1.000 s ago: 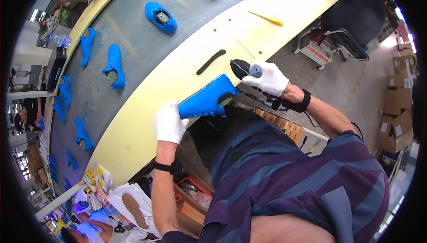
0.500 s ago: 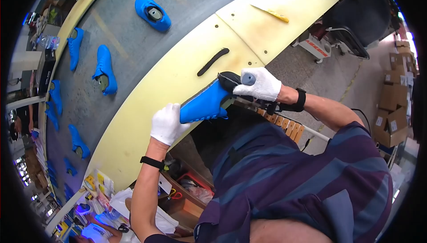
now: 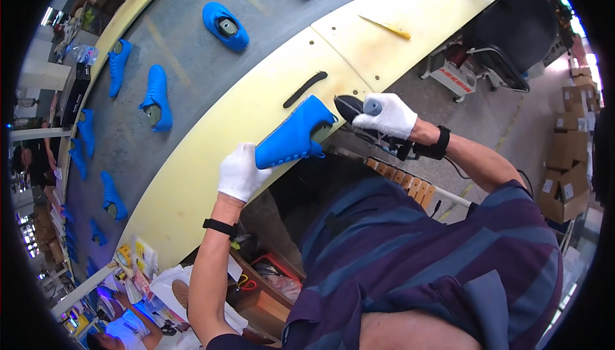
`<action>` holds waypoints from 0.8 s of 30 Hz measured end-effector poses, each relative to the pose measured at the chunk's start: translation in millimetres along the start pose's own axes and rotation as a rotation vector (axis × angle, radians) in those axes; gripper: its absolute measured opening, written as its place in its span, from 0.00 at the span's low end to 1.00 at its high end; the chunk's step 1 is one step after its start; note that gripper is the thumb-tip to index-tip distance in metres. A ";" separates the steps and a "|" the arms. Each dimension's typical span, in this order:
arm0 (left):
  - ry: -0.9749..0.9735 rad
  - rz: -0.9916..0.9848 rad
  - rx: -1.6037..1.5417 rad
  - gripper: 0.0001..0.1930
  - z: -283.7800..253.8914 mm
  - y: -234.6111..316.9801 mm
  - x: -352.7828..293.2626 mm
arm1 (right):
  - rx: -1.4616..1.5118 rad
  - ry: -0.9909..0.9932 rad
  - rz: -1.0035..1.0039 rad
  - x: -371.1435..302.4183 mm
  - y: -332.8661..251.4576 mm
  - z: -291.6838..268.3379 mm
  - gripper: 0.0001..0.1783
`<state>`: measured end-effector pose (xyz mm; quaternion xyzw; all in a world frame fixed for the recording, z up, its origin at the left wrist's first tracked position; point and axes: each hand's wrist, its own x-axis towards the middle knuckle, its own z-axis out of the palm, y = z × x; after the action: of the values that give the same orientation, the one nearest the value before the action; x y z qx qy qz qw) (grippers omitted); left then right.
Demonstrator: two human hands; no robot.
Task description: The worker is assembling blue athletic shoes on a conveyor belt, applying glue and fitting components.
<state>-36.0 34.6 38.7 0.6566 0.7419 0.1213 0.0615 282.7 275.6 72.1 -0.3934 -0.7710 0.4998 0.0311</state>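
My left hand [image 3: 242, 174], in a white glove, is closed around the toe of a blue shoe [image 3: 291, 137]. The shoe is tilted over the inner edge of the cream bench, its heel toward my right hand, with a grey-green form showing in its opening. My right hand [image 3: 389, 116], also gloved, grips a dark rounded tool [image 3: 348, 106] with a pale jagged line along it; a grey round end stands up by my thumb. A small gap parts this tool from the shoe's heel. Beyond the shoe, a black curved strip [image 3: 305, 89] lies on the bench.
The cream bench [image 3: 186, 183] borders a grey conveyor belt [image 3: 186, 49] carrying several blue shoes, one of them here [image 3: 225, 26]. A yellow-handled blade [image 3: 392, 28] lies at the far right of the bench. Cardboard boxes [image 3: 564, 183] are stacked on the right; another person [image 3: 131, 324] is at lower left.
My right hand has drawn the dark tool away from the shoe's heel, to the right. The shoe has rolled, showing less of its sole edge. Shoes on the belt have shifted slightly.
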 end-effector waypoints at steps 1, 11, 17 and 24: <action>0.011 -0.003 -0.012 0.24 -1.6 0.6 2.0 | 0.034 0.008 -0.007 2.7 -3.6 -2.2 0.22; 0.003 0.026 -0.023 0.22 -5.9 -3.6 9.6 | -0.081 -0.151 -0.170 36.9 -34.9 31.9 0.24; 0.031 0.026 0.002 0.25 -2.5 -4.7 6.2 | 0.052 -0.181 -0.018 17.7 -55.1 32.3 0.23; -0.026 -0.001 0.021 0.25 -8.0 1.8 7.4 | -0.169 -0.148 -0.032 -29.7 -6.8 11.9 0.22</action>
<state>-37.3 41.4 47.3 0.6583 0.7426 0.1049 0.0640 294.0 246.5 81.9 -0.3444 -0.8166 0.4603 -0.0511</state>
